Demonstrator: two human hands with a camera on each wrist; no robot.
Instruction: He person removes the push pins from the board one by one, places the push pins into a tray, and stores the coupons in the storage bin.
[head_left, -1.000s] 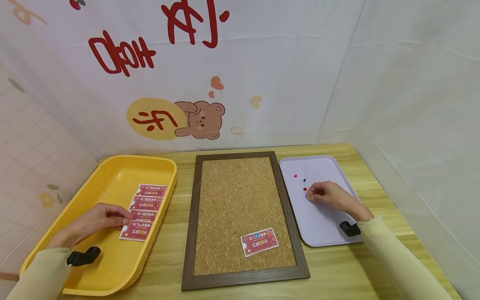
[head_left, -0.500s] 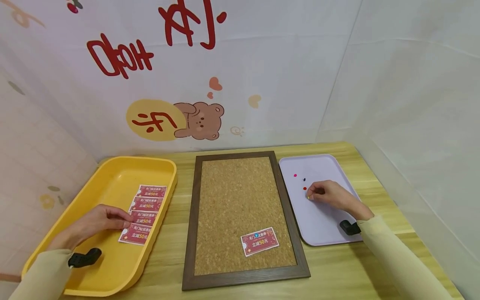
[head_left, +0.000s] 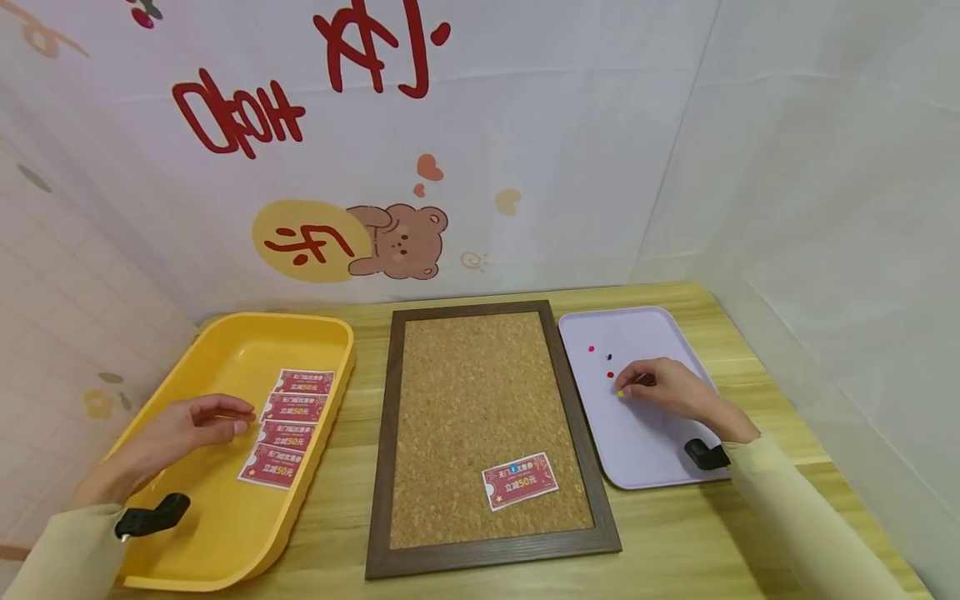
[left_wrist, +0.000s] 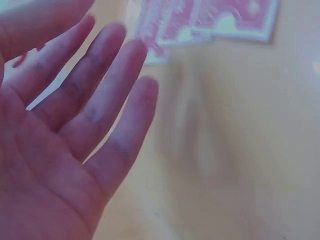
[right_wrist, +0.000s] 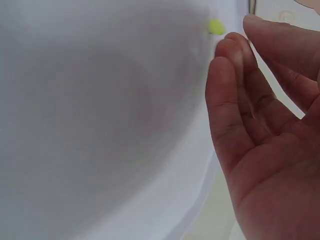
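Note:
In the head view my left hand (head_left: 191, 433) hovers over the yellow tub, close to the red coupons (head_left: 270, 465). Its fingers are extended and the palm holds nothing in the left wrist view. Several coupons overlap in a column along the tub's right side. Over the lilac tray my right hand (head_left: 671, 390) bends its fingers toward a yellow pushpin (right_wrist: 216, 27). A small gap shows between that pin and the fingertips in the right wrist view. Pink (head_left: 591, 349), dark (head_left: 609, 357) and red (head_left: 610, 375) pushpins lie nearby on the tray.
A framed corkboard (head_left: 480, 417) stands between the yellow tub (head_left: 341, 333) and the lilac tray (head_left: 637, 477). One coupon (head_left: 528, 492) with a blue pin (head_left: 513, 468) lies on its lower right. White cloth walls close off the back and sides of the wooden table.
My left hand has lifted off the coupons and its thumb and index finger have parted. The right hand has barely shifted and stays at the yellow pushpin.

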